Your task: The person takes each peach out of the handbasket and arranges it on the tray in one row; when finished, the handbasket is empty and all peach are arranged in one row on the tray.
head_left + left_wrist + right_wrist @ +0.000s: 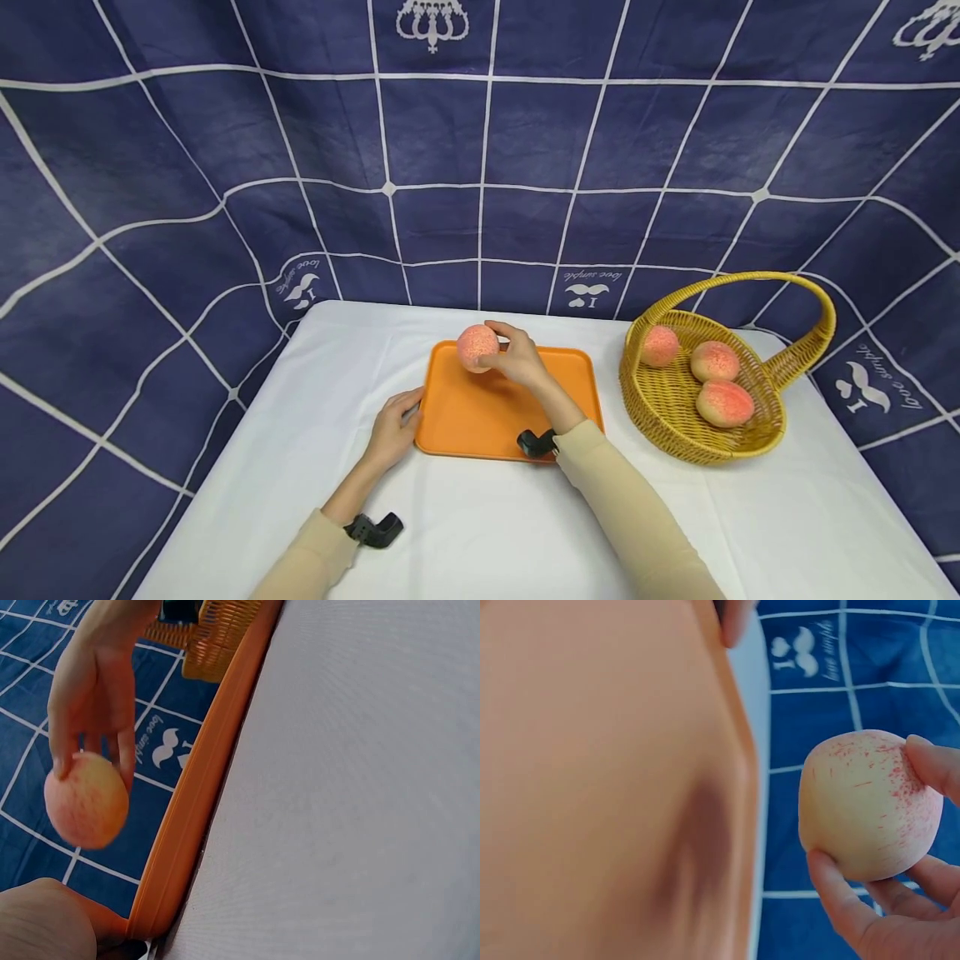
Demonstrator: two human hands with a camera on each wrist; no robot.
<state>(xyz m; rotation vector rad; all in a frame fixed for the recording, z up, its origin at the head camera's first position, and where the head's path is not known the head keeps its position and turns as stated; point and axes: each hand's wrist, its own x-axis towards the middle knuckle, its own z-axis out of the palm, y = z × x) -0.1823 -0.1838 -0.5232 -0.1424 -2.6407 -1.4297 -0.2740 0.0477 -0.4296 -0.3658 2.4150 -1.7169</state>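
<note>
My right hand [519, 360] grips a pink-and-cream peach [472, 347] between thumb and fingers, above the far left part of an orange rectangular tray [468, 425]. In the right wrist view, the peach [870, 806] shows a pale side with red speckles, and a shadow falls on the tray. At the tray's left edge, my left hand [393, 427] holds the rim; part of its grip is hidden. The left wrist view shows the tray's raised side [195, 795] running away from that hand, with the held peach [86, 801] hanging beyond it.
A woven yellow basket [654, 429] with a tall arched handle [750, 277] stands right of the tray. Three peaches [723, 404] lie inside it. White cloth [465, 525] covers the table, and a dark blue curtain [442, 225] with white lines hangs behind.
</note>
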